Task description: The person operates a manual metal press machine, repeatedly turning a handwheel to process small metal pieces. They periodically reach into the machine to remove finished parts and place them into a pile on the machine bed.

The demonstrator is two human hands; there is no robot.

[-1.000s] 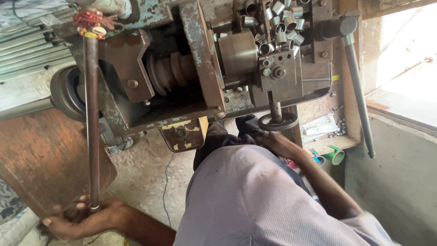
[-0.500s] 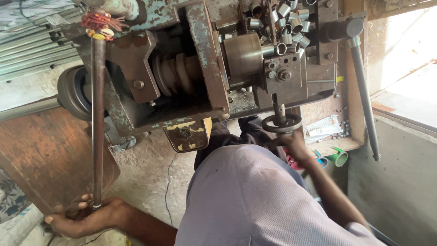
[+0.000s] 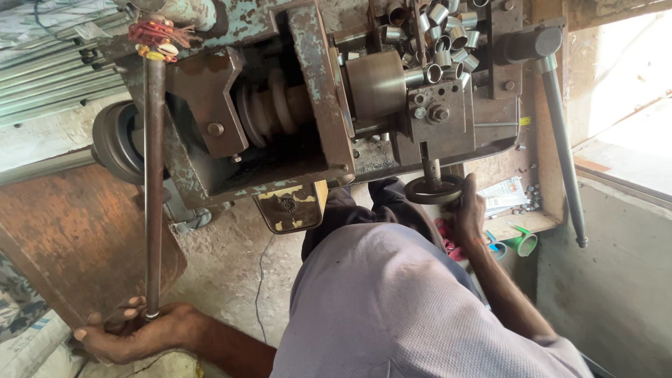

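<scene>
long rusty lever (image 3: pixel 153 189) | upright, left | black handwheel (image 3: pixel 434 189) | under machine

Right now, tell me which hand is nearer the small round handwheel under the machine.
Right. The right hand grips the rim of the handwheel. The left hand is far off at the lower end of the long lever.

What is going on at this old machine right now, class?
A person is working at a worn metal lathe, seen from above. The left hand grips the lower end of a long lever bar, and the right hand holds the small black handwheel. Short metal tube pieces are piled at the top of the machine.
</scene>
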